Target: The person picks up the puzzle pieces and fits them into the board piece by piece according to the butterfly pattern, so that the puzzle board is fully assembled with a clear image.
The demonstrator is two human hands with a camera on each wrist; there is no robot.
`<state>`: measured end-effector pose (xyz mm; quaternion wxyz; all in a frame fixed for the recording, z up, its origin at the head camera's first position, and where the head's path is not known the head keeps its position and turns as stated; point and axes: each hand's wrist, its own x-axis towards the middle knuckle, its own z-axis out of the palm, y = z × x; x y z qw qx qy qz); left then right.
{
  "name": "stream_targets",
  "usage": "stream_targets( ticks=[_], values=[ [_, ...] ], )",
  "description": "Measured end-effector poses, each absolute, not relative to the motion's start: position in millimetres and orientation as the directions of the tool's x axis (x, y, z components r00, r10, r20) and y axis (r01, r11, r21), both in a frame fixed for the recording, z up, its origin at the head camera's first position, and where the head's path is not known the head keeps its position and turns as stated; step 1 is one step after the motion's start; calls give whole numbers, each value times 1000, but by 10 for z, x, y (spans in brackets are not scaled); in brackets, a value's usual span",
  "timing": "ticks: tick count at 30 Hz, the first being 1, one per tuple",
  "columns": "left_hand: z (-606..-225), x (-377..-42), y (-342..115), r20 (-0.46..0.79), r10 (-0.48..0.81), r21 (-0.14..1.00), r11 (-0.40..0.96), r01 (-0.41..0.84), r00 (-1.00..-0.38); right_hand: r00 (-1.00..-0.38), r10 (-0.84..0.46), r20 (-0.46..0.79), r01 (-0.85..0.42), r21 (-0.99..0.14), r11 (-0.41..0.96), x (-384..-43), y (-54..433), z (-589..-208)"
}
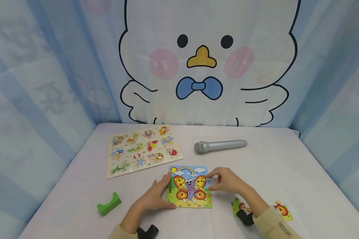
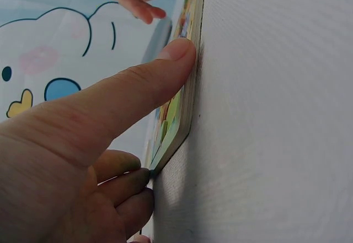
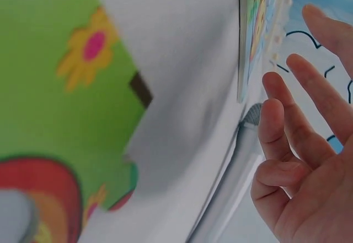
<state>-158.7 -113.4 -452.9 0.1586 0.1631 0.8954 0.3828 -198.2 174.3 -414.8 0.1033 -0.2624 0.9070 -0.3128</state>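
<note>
A square butterfly puzzle point(image 1: 190, 187) lies flat on the white table, its picture complete in the head view. My left hand point(image 1: 154, 196) holds its near left corner, the thumb point(image 2: 179, 50) against the front edge and the other fingers along the left side. Beside the right edge hovers my right hand point(image 1: 227, 180), fingers spread and slightly bent with nothing between them. In the right wrist view those fingers point(image 3: 274, 86) stand apart from the board. Loose puzzle pieces point(image 1: 282, 210) with snail-like pictures lie under and beside my right forearm, which partly hides them.
An insect peg board point(image 1: 143, 149) rests at the back left of the table point(image 1: 275, 159). Behind the puzzle lies a grey toy microphone point(image 1: 221, 146). A green arched block point(image 1: 109, 204) is at the left. Printed curtains point(image 1: 197, 109) close off the back and sides.
</note>
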Motion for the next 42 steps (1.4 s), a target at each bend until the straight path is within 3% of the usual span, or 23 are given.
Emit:
stream_targets(
  ticks=[12, 42],
  values=[
    [-4513, -1574, -1135, -163, 410, 737, 656, 166, -897, -867, -492, -70, -333, -652, 681, -1837, 2049, -4128],
    [-4496, -1566, -1146, -140, 426, 728, 656, 198, -894, -829, -517, -210, -260, -674, 691, -1475, 2587, -4173]
  ],
)
